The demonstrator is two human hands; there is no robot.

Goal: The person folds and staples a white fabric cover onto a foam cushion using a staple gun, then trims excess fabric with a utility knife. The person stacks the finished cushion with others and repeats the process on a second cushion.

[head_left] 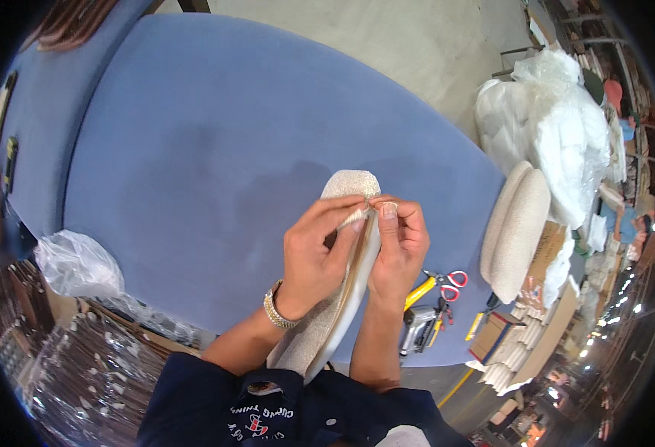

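A long padded piece with a beige fabric cover [306,331], like an armrest pad, stretches from my body out over the blue padded table [193,186]. Its cover gapes along one side, where a white foam-like layer and a brownish strip show. My left hand [316,249] pinches the fabric edge close to the rounded far end. Right beside it, my right hand [399,249] also pinches the edge, thumb on top and fingers curled. The two sets of fingertips nearly meet. What exactly lies between them is partly hidden.
To the right lie red-handled scissors [455,286], a yellow-handled tool [420,291] and a staple gun [417,329]. Beyond them are two beige padded pieces [519,227] and a white plastic-wrapped bundle [558,141]. A clear plastic bag [79,264] sits at the table's left edge.
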